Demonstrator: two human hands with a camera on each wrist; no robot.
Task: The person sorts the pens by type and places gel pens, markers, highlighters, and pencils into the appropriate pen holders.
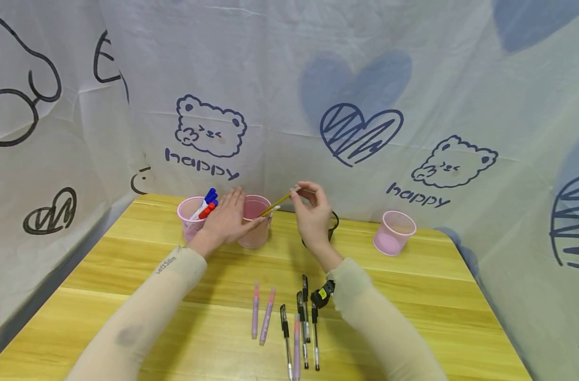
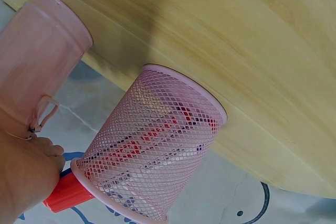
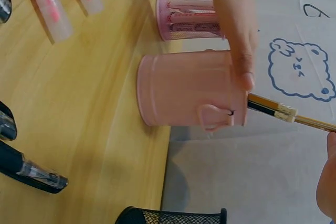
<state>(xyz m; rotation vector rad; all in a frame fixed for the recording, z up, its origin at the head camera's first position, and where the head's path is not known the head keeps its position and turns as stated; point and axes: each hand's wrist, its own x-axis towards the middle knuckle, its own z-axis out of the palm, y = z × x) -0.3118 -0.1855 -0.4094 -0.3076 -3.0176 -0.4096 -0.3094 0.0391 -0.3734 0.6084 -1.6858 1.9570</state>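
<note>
My right hand (image 1: 314, 214) pinches a yellow pencil (image 1: 281, 202) near its upper end, and the pencil slants down to the mouth of a pink bucket-shaped holder (image 1: 253, 239). In the right wrist view, a dark-striped pencil (image 3: 262, 104) with an eraser end sticks out of that holder (image 3: 184, 90). My left hand (image 1: 224, 217) rests at the holder's rim with its fingers straight. Left of it stands a pink mesh cup (image 2: 157, 145) with markers inside, among them a red-capped marker (image 2: 68, 193); blue caps (image 1: 210, 197) show beside it.
Several black-capped pens (image 1: 286, 338) and pink highlighters (image 1: 266, 317) lie on the wooden table (image 1: 213, 338) in front. A black mesh cup (image 3: 178, 217) stands partly behind my right hand. Farther right is another pink cup (image 1: 391, 238). A printed cloth (image 1: 279, 79) hangs behind the table.
</note>
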